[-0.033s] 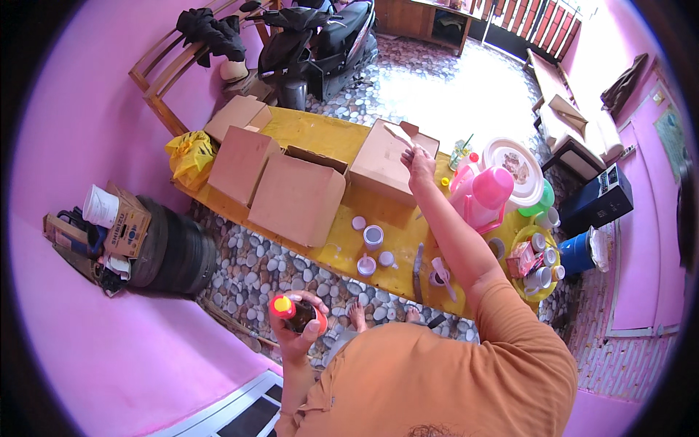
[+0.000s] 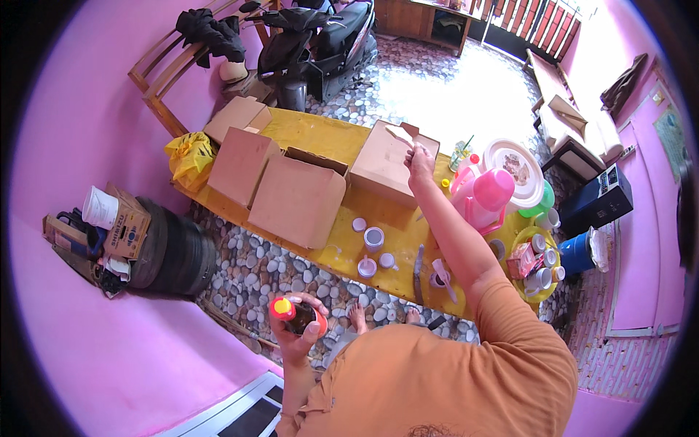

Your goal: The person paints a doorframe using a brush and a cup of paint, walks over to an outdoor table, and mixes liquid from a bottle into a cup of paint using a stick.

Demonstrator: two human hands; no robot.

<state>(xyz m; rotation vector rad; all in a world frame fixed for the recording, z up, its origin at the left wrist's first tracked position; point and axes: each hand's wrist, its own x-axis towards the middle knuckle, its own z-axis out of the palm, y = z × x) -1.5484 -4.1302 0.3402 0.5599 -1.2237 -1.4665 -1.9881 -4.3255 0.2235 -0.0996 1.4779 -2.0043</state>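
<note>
In my left hand (image 2: pixel 297 344), low on the left, is a dark bottle (image 2: pixel 304 318) with a red and yellow cap and a red label. The fingers wrap round it, away from the table. My right hand (image 2: pixel 418 166) reaches far over the table to a closed cardboard box (image 2: pixel 380 162). Its fingers pinch a pale flat piece (image 2: pixel 400 134) above the box top; its exact kind is unclear. Nearer me stand a small open jar (image 2: pixel 373 237) and a second jar (image 2: pixel 367 267), with a pale lid (image 2: pixel 359 224) beside them.
More cardboard boxes (image 2: pixel 297 197) fill the left of the yellow-covered table (image 2: pixel 306 130). A pink jug (image 2: pixel 486 195), a large white lid (image 2: pixel 514 169) and a yellow tray (image 2: pixel 526 290) with cups crowd its right end. A scooter (image 2: pixel 320 47) stands beyond.
The pale flat piece and my right hand's fingers have shifted very slightly over the box. My left hand keeps the bottle in the same place.
</note>
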